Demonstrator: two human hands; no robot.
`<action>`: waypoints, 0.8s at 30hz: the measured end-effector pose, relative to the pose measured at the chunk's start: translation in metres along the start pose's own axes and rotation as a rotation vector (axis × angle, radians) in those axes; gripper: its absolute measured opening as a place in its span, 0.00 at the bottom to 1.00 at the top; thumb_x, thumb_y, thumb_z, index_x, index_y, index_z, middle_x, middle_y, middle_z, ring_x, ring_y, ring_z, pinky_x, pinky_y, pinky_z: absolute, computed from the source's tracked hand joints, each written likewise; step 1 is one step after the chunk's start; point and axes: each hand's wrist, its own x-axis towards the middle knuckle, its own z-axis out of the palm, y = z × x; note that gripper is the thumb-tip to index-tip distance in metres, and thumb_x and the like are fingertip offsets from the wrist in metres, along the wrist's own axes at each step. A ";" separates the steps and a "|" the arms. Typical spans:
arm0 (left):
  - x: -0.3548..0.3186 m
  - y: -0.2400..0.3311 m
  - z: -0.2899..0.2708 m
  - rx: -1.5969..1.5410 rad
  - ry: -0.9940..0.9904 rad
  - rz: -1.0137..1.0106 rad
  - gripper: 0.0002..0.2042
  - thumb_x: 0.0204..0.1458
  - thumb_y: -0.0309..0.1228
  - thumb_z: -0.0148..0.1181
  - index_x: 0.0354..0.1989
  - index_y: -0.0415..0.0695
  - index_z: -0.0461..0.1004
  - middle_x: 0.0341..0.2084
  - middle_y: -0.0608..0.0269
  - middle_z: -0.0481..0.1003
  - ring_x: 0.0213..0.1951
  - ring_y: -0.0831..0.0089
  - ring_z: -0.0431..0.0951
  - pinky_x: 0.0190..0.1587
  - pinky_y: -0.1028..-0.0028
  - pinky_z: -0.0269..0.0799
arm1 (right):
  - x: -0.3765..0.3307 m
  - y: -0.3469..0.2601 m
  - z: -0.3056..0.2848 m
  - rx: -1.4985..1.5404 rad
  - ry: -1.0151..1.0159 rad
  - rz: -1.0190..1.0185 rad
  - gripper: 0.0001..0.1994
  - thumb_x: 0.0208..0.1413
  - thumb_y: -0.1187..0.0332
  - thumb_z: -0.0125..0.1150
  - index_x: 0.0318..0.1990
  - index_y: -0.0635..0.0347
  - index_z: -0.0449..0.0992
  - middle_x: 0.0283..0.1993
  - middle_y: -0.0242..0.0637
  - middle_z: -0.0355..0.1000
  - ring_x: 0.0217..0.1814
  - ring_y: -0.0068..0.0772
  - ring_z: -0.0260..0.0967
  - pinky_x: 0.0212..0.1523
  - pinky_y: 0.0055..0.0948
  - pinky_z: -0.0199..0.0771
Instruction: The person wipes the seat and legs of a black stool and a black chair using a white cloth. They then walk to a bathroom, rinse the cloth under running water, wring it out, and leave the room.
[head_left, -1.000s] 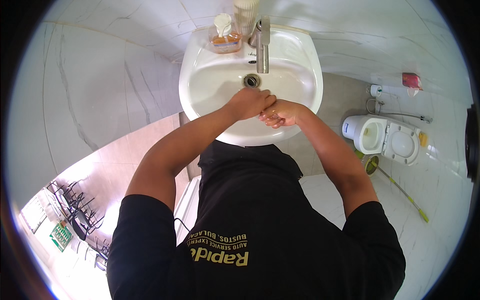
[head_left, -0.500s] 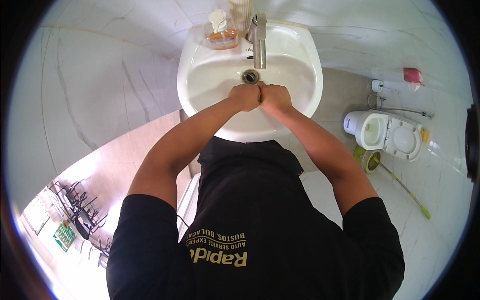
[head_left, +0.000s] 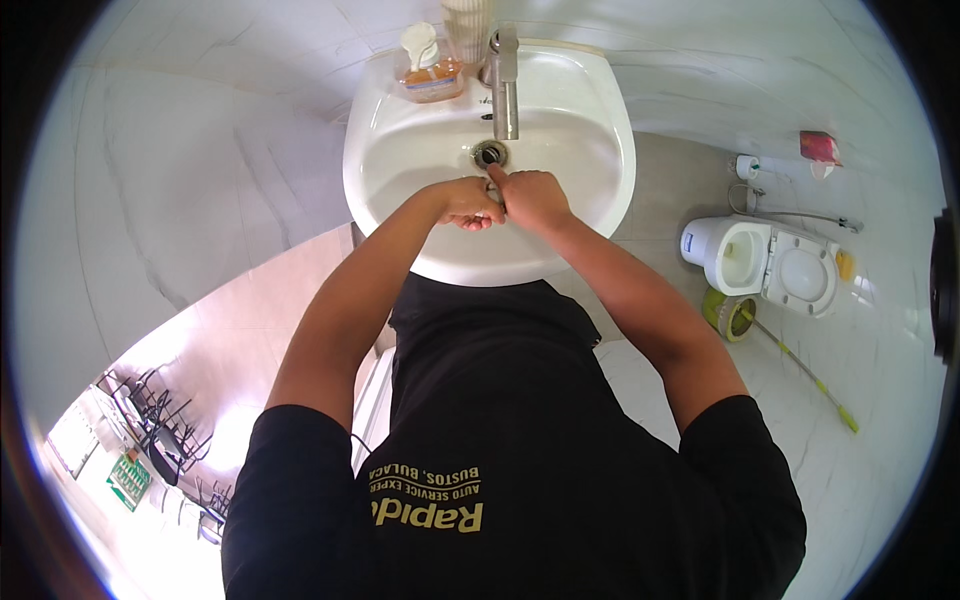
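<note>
Both hands are together over the white sink [head_left: 590,190], just on the near side of the drain hole [head_left: 490,155]. My left hand [head_left: 468,203] is closed, its curled fingertips showing underneath. My right hand [head_left: 534,198] is closed in a fist against it, with one digit pointing toward the drain. A small greyish thing shows between the two hands, mostly hidden; its kind cannot be made out. Beyond the drain, the metal faucet [head_left: 505,95] reaches over the basin, and no water is seen running from it.
A clear pump bottle of orange liquid [head_left: 432,80] stands on the sink's back left corner, beside a ribbed cream container [head_left: 467,30]. To the right are a toilet [head_left: 745,260] with its lid raised, a green bucket [head_left: 735,318] and a green-handled mop [head_left: 795,368]. A tiled wall rises at left.
My left hand has turned and dropped slightly toward me, showing its fingertips. A digit of the right hand now points toward the drain. The whole view has shifted slightly.
</note>
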 end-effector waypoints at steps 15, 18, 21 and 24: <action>-0.009 -0.021 0.037 0.573 0.556 0.535 0.42 0.49 0.19 0.64 0.74 0.45 0.52 0.53 0.53 0.73 0.53 0.59 0.77 0.54 0.62 0.75 | -0.018 0.060 0.038 0.698 -0.238 0.136 0.07 0.55 0.61 0.64 0.30 0.53 0.77 0.24 0.37 0.73 0.26 0.38 0.73 0.27 0.37 0.70; -0.018 -0.027 0.056 1.120 0.798 0.857 0.42 0.50 0.22 0.62 0.76 0.47 0.52 0.67 0.51 0.60 0.62 0.55 0.70 0.65 0.58 0.67 | -0.021 0.065 0.020 1.798 -0.979 0.555 0.13 0.58 0.64 0.61 0.22 0.51 0.68 0.17 0.27 0.60 0.16 0.24 0.56 0.18 0.27 0.54; -0.033 -0.019 0.050 1.232 0.791 1.067 0.40 0.50 0.26 0.62 0.75 0.49 0.56 0.66 0.56 0.62 0.63 0.57 0.70 0.67 0.59 0.64 | -0.039 0.050 0.000 2.000 -1.167 0.444 0.12 0.62 0.66 0.58 0.26 0.47 0.64 0.16 0.19 0.46 0.15 0.15 0.41 0.18 0.21 0.40; -0.035 -0.013 0.044 1.255 0.679 1.154 0.38 0.49 0.29 0.63 0.73 0.51 0.61 0.61 0.59 0.68 0.60 0.61 0.72 0.64 0.60 0.66 | -0.041 0.039 -0.011 2.023 -1.350 0.269 0.12 0.65 0.63 0.57 0.30 0.48 0.62 0.15 0.18 0.45 0.15 0.14 0.40 0.17 0.20 0.40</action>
